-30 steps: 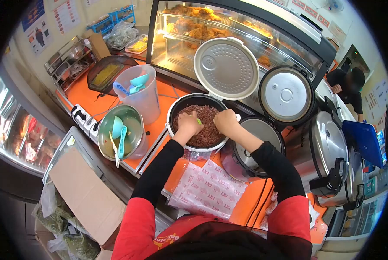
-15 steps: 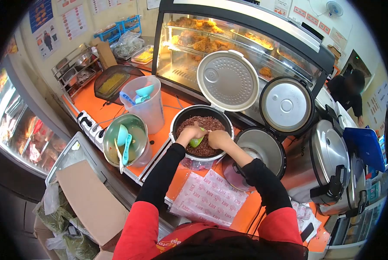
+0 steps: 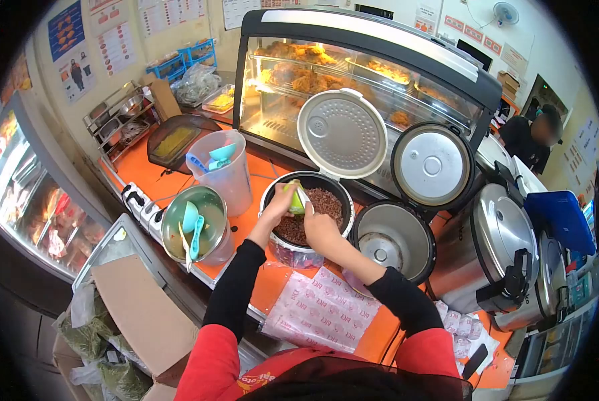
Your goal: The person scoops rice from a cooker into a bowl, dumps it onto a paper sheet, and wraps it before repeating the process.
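Observation:
Reddish-brown rice point(image 3: 323, 208) fills the black inner pot of an open white rice cooker point(image 3: 350, 200). Above the rice, at the pot's left side, my left hand point(image 3: 281, 202) is closed round a green cup point(image 3: 298, 200). My right hand point(image 3: 321, 227) is closed beside it, over the pot's front part, on a thin white utensil that reaches the cup. Sheets of pink printed paper point(image 3: 323, 309) lie in front of the cooker. To the right is an open, nearly empty cooker pot point(image 3: 396, 237).
A jug with turquoise scoops point(image 3: 236, 184) and a bowl of liquid with scoops point(image 3: 209, 230) stand left. Behind is a glass food warmer point(image 3: 273, 113). Closed steel cookers point(image 3: 480, 240) stand right. A cardboard box point(image 3: 136, 314) is lower left. A person in black point(image 3: 530, 144) is far right.
Both hands have moved left and slightly back, and the green cup is raised and tilted at the pot's left side. More rice shows on the right. The view has shifted slightly.

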A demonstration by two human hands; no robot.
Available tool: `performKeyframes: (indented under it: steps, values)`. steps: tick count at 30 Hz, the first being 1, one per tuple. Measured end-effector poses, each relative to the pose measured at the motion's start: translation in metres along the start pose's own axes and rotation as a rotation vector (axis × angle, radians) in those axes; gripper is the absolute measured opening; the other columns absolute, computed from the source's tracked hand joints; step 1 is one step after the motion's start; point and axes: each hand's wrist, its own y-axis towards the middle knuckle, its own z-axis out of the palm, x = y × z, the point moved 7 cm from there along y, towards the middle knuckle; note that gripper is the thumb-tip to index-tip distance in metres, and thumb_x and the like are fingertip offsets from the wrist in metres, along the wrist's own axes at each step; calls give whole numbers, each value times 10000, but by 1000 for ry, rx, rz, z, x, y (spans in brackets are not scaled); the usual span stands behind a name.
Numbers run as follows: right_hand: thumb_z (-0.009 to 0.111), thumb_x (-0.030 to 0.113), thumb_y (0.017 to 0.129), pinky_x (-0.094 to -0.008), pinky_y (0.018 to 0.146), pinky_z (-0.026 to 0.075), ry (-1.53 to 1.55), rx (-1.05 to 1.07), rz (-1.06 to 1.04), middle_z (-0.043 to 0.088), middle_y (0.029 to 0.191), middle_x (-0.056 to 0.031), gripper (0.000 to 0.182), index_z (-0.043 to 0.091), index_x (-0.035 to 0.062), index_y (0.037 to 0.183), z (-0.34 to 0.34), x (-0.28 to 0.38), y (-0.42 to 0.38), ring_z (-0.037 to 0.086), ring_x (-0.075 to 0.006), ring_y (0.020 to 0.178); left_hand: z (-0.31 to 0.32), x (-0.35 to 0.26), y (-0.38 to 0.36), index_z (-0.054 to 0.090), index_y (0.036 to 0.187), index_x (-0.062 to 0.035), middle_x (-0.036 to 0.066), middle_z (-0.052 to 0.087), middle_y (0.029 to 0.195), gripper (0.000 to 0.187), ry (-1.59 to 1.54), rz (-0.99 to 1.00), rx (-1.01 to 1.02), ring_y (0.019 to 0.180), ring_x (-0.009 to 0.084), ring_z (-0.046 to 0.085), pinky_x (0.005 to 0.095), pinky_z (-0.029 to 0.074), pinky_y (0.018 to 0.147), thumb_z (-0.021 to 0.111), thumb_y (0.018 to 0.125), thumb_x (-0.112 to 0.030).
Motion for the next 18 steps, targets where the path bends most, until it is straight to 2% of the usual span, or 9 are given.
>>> performKeyframes:
  steps: [2,5,7,8,11,12,13,15,18]
  values:
    - [509,73,796,-413,515,513,-132,-53,-21,615,748,-171,439,430,-24,1217,-10,-11,2,646,-289,613,-9,7,-8,366,1212,-49,145,499,1105,528,-292,-4,56,933,230,562,356,515,679,425,890,-464]
    - [455,131,841,-414,537,515,-50,-274,-89,637,772,-170,326,483,-4,1136,-49,-36,7,647,-300,642,-13,-6,-30,341,1297,-90,185,432,1263,522,-603,-25,131,1126,258,496,415,508,830,352,915,-445]
    - [446,189,837,-447,588,509,69,-119,160,636,767,-202,316,500,-5,1080,-73,-50,13,639,-332,691,-16,-1,-30,335,1322,-113,193,418,1293,509,-748,-10,178,1175,266,465,456,501,869,329,921,-427]
    - [434,279,863,-466,669,493,238,-157,261,627,774,-245,354,553,-26,997,-59,-71,19,624,-365,756,-16,0,-29,315,1306,-141,176,404,1283,451,-790,18,227,1175,277,455,497,506,862,346,921,-374]
    - [381,345,913,-465,752,466,894,177,427,613,822,-288,447,599,-46,929,-18,-73,26,605,-393,835,-13,4,-24,279,1288,-147,163,380,1277,431,-700,110,133,1163,296,461,502,513,837,379,915,-339]
    - [308,384,955,-452,812,437,725,184,202,611,873,-300,540,623,-54,919,2,-67,34,599,-403,868,-12,-2,-28,255,1263,-153,152,360,1270,417,-676,158,77,1159,309,461,516,512,829,402,908,-314]
    - [302,385,970,-427,728,451,675,264,89,614,873,-282,527,578,-56,882,15,-49,27,596,-378,772,-9,1,-23,264,1260,-144,150,383,1256,399,-682,178,78,1149,306,471,509,513,826,379,915,-308]
    - [267,379,976,-432,801,433,602,156,248,604,872,-299,549,590,-46,848,23,-37,18,586,-411,875,-4,7,-20,268,1258,-134,147,406,1236,384,-700,140,102,1135,304,485,507,509,831,355,923,-303]
    - [238,390,979,-458,829,420,620,256,230,599,881,-306,570,590,-44,862,11,-32,13,568,-440,924,4,-8,-45,390,1246,-82,140,507,1201,449,-588,104,-14,1140,280,504,498,461,901,313,913,-372]
